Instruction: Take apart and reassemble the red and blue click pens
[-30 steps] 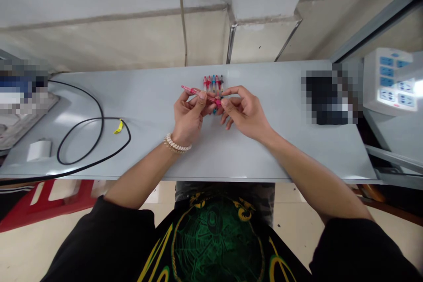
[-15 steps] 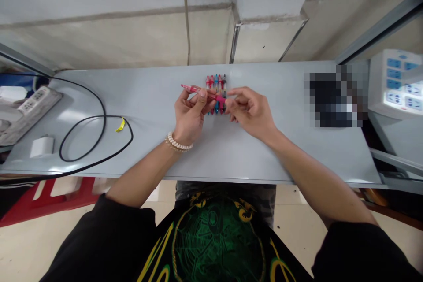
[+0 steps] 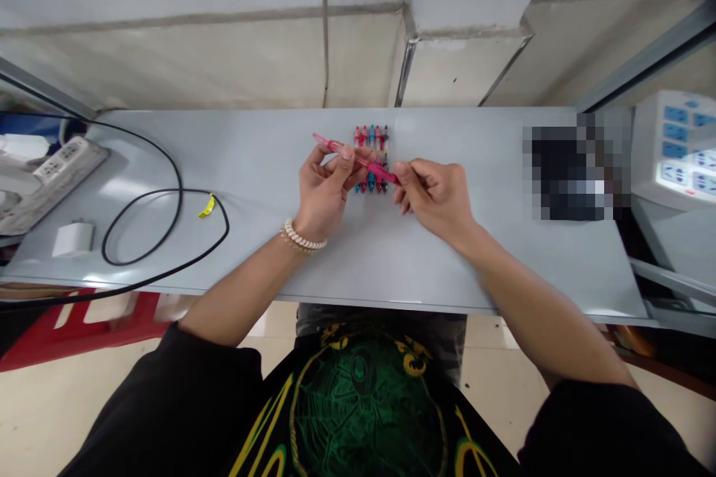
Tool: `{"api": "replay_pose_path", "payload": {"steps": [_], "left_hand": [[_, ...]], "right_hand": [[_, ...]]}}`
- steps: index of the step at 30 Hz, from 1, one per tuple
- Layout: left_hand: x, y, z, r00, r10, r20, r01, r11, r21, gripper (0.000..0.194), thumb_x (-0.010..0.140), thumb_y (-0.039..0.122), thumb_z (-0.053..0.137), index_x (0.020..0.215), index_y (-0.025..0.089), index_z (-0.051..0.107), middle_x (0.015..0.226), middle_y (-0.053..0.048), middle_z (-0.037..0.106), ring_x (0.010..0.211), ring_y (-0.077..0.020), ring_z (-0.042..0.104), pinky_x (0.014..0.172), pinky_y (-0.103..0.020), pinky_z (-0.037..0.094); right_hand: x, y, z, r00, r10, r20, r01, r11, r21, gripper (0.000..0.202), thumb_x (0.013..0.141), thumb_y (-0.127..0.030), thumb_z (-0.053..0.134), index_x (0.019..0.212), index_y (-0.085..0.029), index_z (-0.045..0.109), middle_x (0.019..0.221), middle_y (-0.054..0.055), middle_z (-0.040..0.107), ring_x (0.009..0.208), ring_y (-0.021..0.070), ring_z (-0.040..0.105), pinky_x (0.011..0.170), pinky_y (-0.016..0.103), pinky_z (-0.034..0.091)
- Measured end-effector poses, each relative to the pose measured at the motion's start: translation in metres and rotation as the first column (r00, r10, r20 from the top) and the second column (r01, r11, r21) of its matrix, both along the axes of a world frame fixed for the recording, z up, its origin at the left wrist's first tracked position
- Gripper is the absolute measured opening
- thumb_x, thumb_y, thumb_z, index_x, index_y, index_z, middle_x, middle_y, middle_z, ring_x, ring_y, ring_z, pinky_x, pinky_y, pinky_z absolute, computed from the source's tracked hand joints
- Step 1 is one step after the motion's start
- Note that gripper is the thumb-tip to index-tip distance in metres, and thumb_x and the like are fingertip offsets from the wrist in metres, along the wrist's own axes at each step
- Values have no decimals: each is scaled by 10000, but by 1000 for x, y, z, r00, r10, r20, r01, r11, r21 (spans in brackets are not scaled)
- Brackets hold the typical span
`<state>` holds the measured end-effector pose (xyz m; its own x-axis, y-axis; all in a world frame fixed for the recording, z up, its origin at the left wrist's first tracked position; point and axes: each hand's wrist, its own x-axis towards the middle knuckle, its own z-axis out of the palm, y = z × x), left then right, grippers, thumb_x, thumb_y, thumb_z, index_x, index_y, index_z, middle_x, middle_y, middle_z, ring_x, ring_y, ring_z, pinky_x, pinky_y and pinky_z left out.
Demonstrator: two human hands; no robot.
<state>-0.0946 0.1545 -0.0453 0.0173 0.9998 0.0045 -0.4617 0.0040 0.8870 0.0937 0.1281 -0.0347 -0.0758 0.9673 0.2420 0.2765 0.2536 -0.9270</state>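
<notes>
Head view: our left hand (image 3: pixel 323 190) pinches the pink pen (image 3: pixel 358 159) above the table (image 3: pixel 447 268), while our right hand (image 3: pixel 436 194) has slid to grip its lower end, perhaps tugging the cap, over the pen row (image 3: pixel 371 156).

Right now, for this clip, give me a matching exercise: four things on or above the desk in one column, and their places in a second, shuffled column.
Things:
1. pink pen
2. row of pens
3. black cable
4. white charger

Places:
A. lying coiled on the left part of the desk
B. held between the left hand and the right hand
C. at the desk's far left, near the front edge
D. lying side by side on the desk, just behind the hands

Pairs: 1-B, 2-D, 3-A, 4-C
</notes>
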Motion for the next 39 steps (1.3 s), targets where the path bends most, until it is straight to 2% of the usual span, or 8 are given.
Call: {"api": "replay_pose_path", "payload": {"steps": [6,11,16,22,25,28,32,39], "left_hand": [[0,1,-1,999,20,39,-21,999,29,443,793,447,1018,959,211,682,987,-25,851,922,-165,838,854,-267,672],[1,0,1,1000,18,-10,-18,1000,-17,367,870,414,966,967,231,663,1006,-27,850,1019,-196,846,921,-293,678],[0,0,0,999,36,-6,-37,999,-20,327,902,393,943,977,233,668,1010,-31,850,1045,-203,842,967,-319,679],[-1,4,-5,999,5,33,-6,999,50,504,761,495,1026,962,209,663,973,-32,845,913,-181,839,818,-265,672],[-1,7,-9,999,20,40,-23,998,62,543,740,515,1033,965,213,642,962,-20,843,888,-162,832,813,-253,667],[-2,10,-13,999,6,33,-8,997,71,560,752,534,1022,957,231,598,919,-10,835,862,-163,828,776,-251,656],[-4,13,-15,1000,-17,26,14,995,99,544,790,535,1000,968,246,576,910,4,817,866,-162,825,740,-244,642],[-8,19,-15,998,-61,-19,63,985,158,530,817,572,971,1001,247,595,945,-6,796,905,-180,826,779,-267,646]], "right_hand": [[-2,2,-1,999,31,-17,-30,997,77,591,895,-815,746,1027,-239,738,843,37,767,708,187,720,670,329,572],[0,1,-3,992,33,124,-33,999,-1,621,1061,-783,494,776,-240,593,652,2,610,549,136,542,569,313,449],[-3,2,-6,995,24,92,-32,995,90,591,979,-818,624,1061,-235,683,819,15,702,664,158,635,652,315,508],[-6,4,-7,991,134,-13,-135,987,-92,575,1013,-793,589,886,-235,647,692,5,687,552,142,607,565,301,484],[-9,4,-10,999,27,20,-28,998,49,534,970,-757,691,1039,-228,712,788,16,746,645,161,668,645,314,526],[-14,1,-6,997,59,55,-60,998,30,542,1009,-739,644,889,-214,705,644,-17,634,543,120,535,562,294,437],[-17,-2,1,949,225,-221,-273,938,-214,617,971,-802,652,822,-204,673,512,-65,515,399,84,390,415,277,303],[-20,3,-3,759,251,-601,-515,796,-317,553,875,-714,841,819,-194,661,438,-105,478,348,41,274,389,232,205]]}}
